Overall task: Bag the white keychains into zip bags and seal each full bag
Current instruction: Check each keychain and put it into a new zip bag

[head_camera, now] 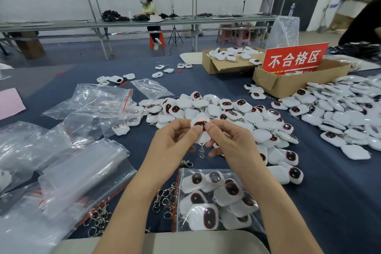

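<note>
My left hand (175,140) and my right hand (224,140) together hold one white keychain (200,125) above the table, thumbs pressing on its dark red-rimmed face, where a small red light glows. Its metal clasp (202,152) dangles below between the hands. Under my wrists lies a zip bag (216,200) with several keychains in it, its red zip edge at the left. A big heap of loose white keychains (237,113) spreads behind my hands. Empty zip bags (82,171) lie piled at the left.
More keychains (340,113) cover the right side. Two cardboard boxes stand at the back right: one (228,62) with keychains, one (288,82) with a red sign (294,59). Loose metal clasps (165,200) lie near the filled bag. People work at a far bench.
</note>
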